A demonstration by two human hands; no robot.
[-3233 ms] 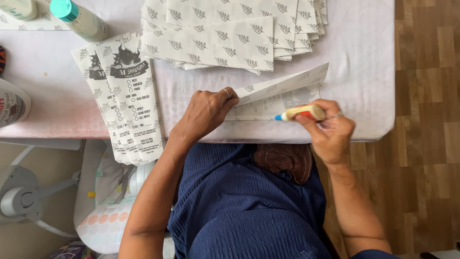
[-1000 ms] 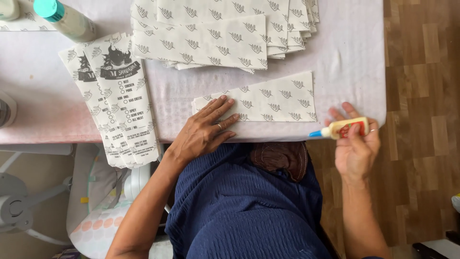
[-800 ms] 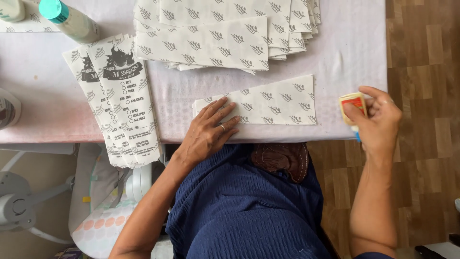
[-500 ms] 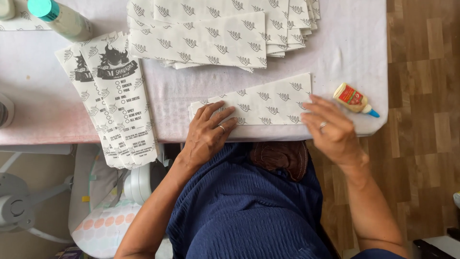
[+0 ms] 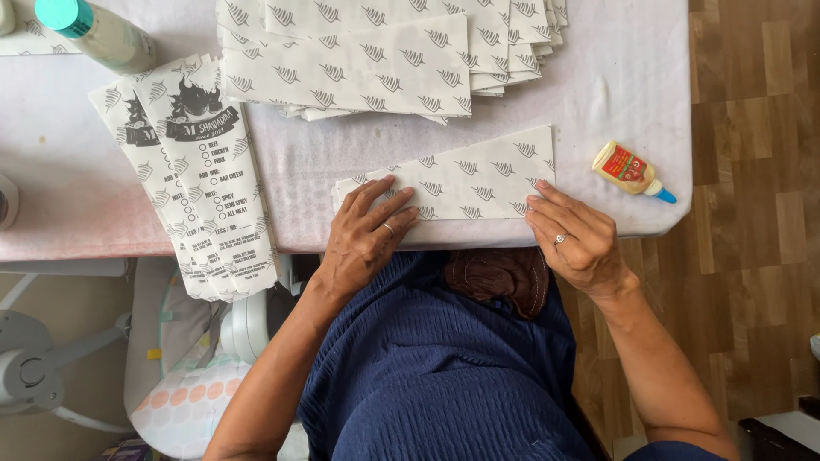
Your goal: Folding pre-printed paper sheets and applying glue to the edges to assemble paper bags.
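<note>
one glue bottle (image 5: 628,168), one teal-capped bottle (image 5: 98,32), two printed paper sleeves (image 5: 205,171), two hands (image 5: 367,235)

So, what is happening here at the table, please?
A person in a blue top presses a folded paper sheet flat on the white table. The left hand lies on its left end and the right hand on its right corner. A small glue bottle lies to the right, apart from both hands. A stack of similar sheets sits behind, and printed bags hang over the edge at left.

Bottle (image 5: 98,32) top beyond frame edge.
</note>
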